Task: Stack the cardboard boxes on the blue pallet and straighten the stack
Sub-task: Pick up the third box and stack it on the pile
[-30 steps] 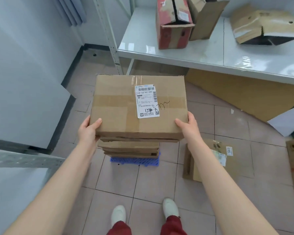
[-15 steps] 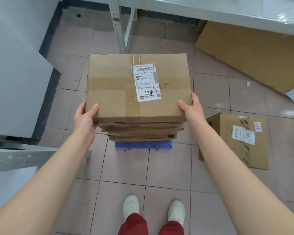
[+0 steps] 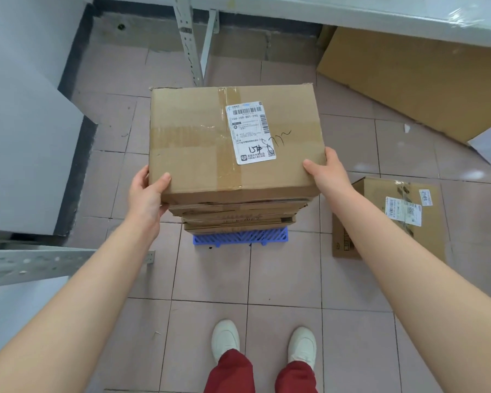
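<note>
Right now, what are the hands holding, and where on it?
The top cardboard box, gripped at its two near corners: the left hand on the left one, the right hand on the right one.

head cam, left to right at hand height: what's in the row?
Grey cabinet → left hand → top cardboard box → right hand → loose box on the floor.

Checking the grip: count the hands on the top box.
2. The left hand grips the top box at its near-left corner; the right hand holds its near-right corner.
</note>
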